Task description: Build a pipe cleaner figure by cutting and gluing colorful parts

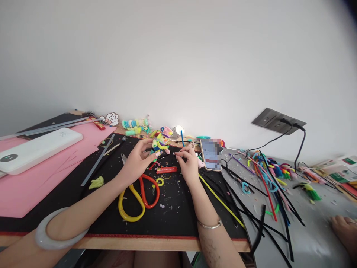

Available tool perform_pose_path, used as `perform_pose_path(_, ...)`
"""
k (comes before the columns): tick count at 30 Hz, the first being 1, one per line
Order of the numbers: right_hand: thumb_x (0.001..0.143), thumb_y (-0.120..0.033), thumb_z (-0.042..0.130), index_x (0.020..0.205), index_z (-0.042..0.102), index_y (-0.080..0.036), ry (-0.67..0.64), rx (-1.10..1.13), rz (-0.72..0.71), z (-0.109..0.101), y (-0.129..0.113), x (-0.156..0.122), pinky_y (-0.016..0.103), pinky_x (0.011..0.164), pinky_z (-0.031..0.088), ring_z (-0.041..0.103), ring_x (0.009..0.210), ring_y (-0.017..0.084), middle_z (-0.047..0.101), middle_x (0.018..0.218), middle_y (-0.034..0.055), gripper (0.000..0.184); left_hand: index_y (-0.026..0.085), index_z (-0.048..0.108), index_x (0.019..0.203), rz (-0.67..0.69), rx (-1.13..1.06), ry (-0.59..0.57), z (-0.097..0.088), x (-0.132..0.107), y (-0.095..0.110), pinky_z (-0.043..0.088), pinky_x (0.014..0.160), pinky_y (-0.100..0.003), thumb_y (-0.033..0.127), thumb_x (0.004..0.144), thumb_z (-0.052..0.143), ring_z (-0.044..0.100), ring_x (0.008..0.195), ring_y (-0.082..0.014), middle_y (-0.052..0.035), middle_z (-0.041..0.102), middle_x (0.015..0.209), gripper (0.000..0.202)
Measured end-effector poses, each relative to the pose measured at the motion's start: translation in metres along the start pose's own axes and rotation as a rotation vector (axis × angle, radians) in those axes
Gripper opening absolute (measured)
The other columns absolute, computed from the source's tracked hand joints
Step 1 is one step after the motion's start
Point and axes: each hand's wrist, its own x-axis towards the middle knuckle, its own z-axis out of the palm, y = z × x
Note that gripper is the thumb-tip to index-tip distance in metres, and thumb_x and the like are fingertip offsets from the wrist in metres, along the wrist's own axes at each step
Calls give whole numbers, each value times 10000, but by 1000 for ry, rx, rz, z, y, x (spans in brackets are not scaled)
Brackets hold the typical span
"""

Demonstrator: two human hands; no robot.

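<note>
My left hand (138, 158) is closed around a small multicoloured pipe-cleaner figure (159, 143), yellow, green and purple, held just above the black mat (178, 208). My right hand (187, 160) sits beside it with thumb and fingers pinched on a thin dark strand I cannot make out. A pale bangle circles my left forearm and a thin bracelet my right wrist. Scissors with yellow and red handles (139, 197) lie on the mat under my left wrist. A small red strip (166, 170) lies between my hands.
A phone (211, 154) leans at the back. Black, red, blue and yellow pipe cleaners (262, 201) spread over the grey surface at right. Pink paper (41, 178) and a white power bank (36, 149) lie left. Another person's hand (344, 229) rests at far right.
</note>
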Motion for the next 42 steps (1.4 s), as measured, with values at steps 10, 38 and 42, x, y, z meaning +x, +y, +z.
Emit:
perform_pose_path(10,786,-214,569,799,692,-182,162,219,97,5,-22,-7,264,646,403,515,794,143,544,869,40,128,203,453,1121,6,-103,-136,2,0,-6,458,937,-389,352,761,627,559,1110,-229,-103,534,1261,427)
perform_pose_path(38,736,-261,643,773,695,-184,204,526,185,8,-25,-7,259,692,452,524,899,153,509,933,44,100,215,496,1096,-60,-114,-216,5,-2,-9,481,905,-387,390,752,633,550,1125,-249,-86,591,1190,410)
perform_pose_path(42,742,-263,645,779,697,-183,221,518,184,7,-24,-7,256,680,453,519,901,154,502,942,47,103,212,492,1108,-68,-97,-223,5,-2,-10,478,901,-402,395,752,634,546,1125,-257,-91,580,1204,425)
